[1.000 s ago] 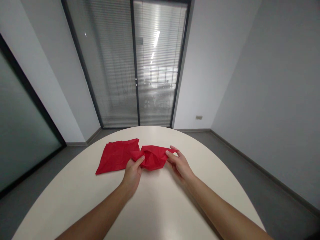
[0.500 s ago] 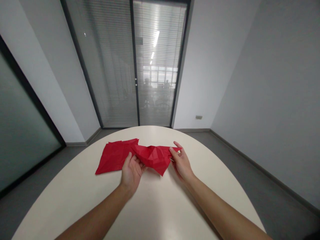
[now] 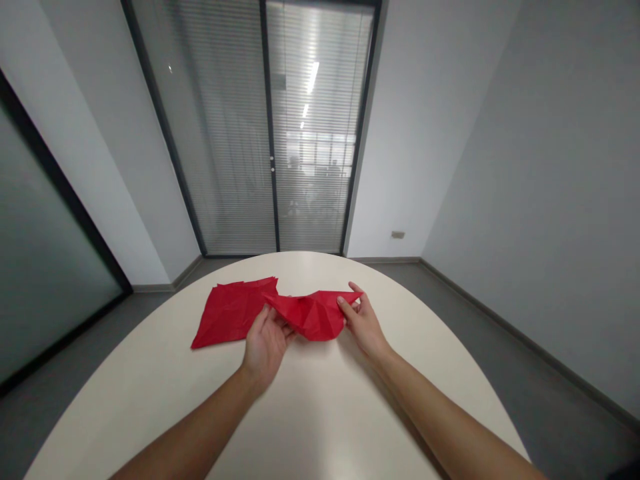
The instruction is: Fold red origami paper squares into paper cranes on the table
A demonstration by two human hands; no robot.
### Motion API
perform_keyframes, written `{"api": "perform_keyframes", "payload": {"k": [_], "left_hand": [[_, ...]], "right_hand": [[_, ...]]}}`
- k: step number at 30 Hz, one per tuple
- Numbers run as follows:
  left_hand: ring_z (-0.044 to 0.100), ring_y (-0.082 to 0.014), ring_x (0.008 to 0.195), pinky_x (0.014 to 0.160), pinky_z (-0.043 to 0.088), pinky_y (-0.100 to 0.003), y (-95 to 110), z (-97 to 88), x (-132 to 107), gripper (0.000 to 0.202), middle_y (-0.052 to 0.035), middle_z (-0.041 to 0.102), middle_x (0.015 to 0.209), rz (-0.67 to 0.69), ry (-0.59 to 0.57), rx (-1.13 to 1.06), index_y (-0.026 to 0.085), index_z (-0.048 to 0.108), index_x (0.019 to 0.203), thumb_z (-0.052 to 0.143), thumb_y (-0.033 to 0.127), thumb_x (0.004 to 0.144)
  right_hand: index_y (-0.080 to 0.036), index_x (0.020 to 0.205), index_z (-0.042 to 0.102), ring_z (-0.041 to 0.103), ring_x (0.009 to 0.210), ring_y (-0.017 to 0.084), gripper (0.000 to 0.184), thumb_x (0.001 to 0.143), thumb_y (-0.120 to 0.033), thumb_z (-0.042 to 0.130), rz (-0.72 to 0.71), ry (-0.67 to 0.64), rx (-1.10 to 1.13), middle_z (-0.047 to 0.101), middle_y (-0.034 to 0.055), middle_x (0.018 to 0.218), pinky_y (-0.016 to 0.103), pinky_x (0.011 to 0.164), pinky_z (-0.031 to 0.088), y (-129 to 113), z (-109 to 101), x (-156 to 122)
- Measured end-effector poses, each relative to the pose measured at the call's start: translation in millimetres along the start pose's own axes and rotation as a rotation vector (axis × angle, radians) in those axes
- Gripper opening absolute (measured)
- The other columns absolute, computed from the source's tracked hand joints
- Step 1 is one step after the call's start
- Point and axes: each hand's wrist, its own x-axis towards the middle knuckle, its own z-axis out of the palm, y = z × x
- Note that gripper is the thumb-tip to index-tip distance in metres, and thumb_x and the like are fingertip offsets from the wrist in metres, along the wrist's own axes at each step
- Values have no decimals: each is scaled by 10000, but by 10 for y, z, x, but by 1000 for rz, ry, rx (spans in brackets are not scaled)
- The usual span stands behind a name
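Note:
A creased red sheet [image 3: 318,317], thin like paper or light cloth, is stretched between my two hands just above the round white table [image 3: 310,413]. My left hand [image 3: 266,343], palm turned up, holds its left end, with the fingers partly hidden behind the sheet. At the right end, my right hand [image 3: 367,327] pinches a pointed corner between thumb and fingers. To the left lies a flat stack of similar red sheets [image 3: 227,315] with uneven edges, partly behind my left hand.
The table's rounded far edge [image 3: 300,253] lies beyond the sheets. Past it are a glass partition with blinds [image 3: 320,200], white walls and a wall socket [image 3: 398,235]. A frosted glass panel [image 3: 45,253] stands on the left.
The held red sheet has changed shape: its hanging lower point has become a rounded fold. Both hands have shifted only slightly. The stack has stayed put.

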Motion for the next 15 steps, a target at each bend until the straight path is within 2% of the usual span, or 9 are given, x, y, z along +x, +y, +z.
{"api": "perform_keyframes", "payload": {"k": [3,5,6,8,10,13,15], "left_hand": [[652,-311,1103,965,486,-469,-49,-46,0,420,-134,710,1177,64,-38,85,186,666,1119,580,515,873],[614,-333,1184,1021,448,-484,-109,-87,-42,478,-147,663,1293,129,-78,189,185,664,1182,606,539,866],[578,-340,1242,1054,422,-484,-141,-105,-75,498,-143,622,1363,160,-96,255,195,652,1232,627,531,865],[439,-325,1395,1135,341,-474,-196,-127,-157,548,-106,503,1501,197,-158,372,256,570,1374,655,476,879],[310,-300,1477,1207,226,-466,-224,-120,-238,612,-84,416,1565,176,-281,457,285,483,1459,651,450,894],[228,-292,1508,1238,128,-468,-224,-92,-310,632,-82,369,1588,120,-379,519,287,451,1483,649,420,898],[235,-299,1505,1239,130,-471,-223,-96,-319,627,-85,383,1580,124,-399,512,293,466,1474,662,401,888]], "right_hand": [[-263,1429,312,622,744,169,910,699,-531,784,-79,155,-161,606,48,1088,286,604,502,0,-39,13],[-288,1393,361,615,991,230,790,743,-515,749,-201,243,-287,506,103,1308,337,721,535,-25,-27,-29],[-290,1370,395,565,1130,260,699,785,-500,716,-282,236,-351,445,119,1396,374,810,534,-44,-7,-68],[-279,1332,448,473,1278,283,537,865,-447,652,-467,90,-484,406,123,1461,451,978,475,-86,54,-169],[-278,1340,464,390,1369,295,560,848,-401,701,-611,-85,-624,414,116,1473,500,1102,372,-116,119,-272],[-269,1357,461,372,1390,310,622,816,-367,752,-683,-188,-708,423,130,1473,520,1139,338,-112,177,-363],[-267,1347,475,389,1382,299,545,858,-325,707,-689,-211,-723,436,128,1465,511,1133,357,-91,182,-368]]}}
